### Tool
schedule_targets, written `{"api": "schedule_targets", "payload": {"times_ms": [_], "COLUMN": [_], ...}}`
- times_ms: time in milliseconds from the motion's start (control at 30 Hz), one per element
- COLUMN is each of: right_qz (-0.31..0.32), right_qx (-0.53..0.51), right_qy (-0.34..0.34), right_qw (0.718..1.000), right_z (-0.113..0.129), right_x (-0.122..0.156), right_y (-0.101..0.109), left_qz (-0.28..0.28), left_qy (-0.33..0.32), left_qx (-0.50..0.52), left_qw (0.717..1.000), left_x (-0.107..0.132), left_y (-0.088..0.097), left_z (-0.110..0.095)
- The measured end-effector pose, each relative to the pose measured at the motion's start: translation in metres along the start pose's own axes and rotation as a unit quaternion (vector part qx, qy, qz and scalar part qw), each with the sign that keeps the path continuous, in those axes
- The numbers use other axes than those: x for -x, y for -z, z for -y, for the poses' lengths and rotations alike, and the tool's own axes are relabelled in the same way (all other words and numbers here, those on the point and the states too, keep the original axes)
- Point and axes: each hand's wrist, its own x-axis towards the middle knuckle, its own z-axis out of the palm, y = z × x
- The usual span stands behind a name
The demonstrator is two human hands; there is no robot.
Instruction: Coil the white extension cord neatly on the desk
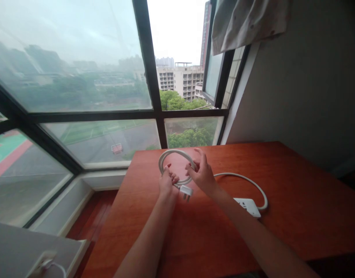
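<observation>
A white power cord (177, 151), looped into a coil, is held up over the table between my two hands. My left hand (167, 182) is closed around the coil's lower left side. On the right side of the loop, my right hand (203, 172) pinches the cord between thumb and fingers, with one finger raised. The white plug (186, 190) hangs below the coil, its metal prongs pointing down. From behind my right hand the cord curves across the table to a white power strip (247, 207), partly hidden by my right forearm.
The reddish-brown wooden table (299, 200) stands against a dark-framed window (157, 96). One pane at the right is swung outward, below a hanging cloth (247, 27). At lower left, a white charger (47, 264) with a cable sits in a wall socket.
</observation>
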Motion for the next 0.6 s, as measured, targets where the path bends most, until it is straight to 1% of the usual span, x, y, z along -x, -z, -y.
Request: {"api": "schedule_targets", "payload": {"times_ms": [67, 167, 233, 333, 433, 500, 600], "right_qz": [0.008, 0.049, 0.062, 0.058, 0.059, 0.048, 0.029], "right_qx": [-0.007, 0.007, 0.001, 0.005, 0.035, 0.058, 0.073], "right_qy": [-0.003, -0.009, -0.011, -0.002, 0.006, 0.021, 0.044], "right_qw": [1.0, 0.999, 0.998, 0.998, 0.998, 0.997, 0.996], "right_z": [0.004, 0.008, 0.009, 0.009, 0.008, 0.008, 0.007], "right_x": [-0.003, -0.008, -0.009, -0.008, -0.009, -0.011, -0.013], "right_y": [0.0, 0.002, 0.004, 0.004, 0.005, 0.006, 0.008], "left_qz": [-0.005, -0.004, 0.002, 0.01, 0.003, 0.002, 0.02], "left_qy": [0.015, 0.024, 0.03, 0.041, 0.066, 0.083, 0.086], "left_qx": [0.015, 0.026, 0.033, 0.041, 0.024, 0.008, 0.012], "left_qw": [1.0, 0.999, 0.999, 0.998, 0.997, 0.997, 0.996], "left_x": [0.0, -0.001, -0.002, -0.002, -0.002, -0.001, -0.002], "left_y": [0.0, 0.001, 0.001, 0.001, 0.0, 0.0, 0.001], "left_z": [0.002, 0.003, 0.005, 0.011, 0.019, 0.023, 0.023]}}
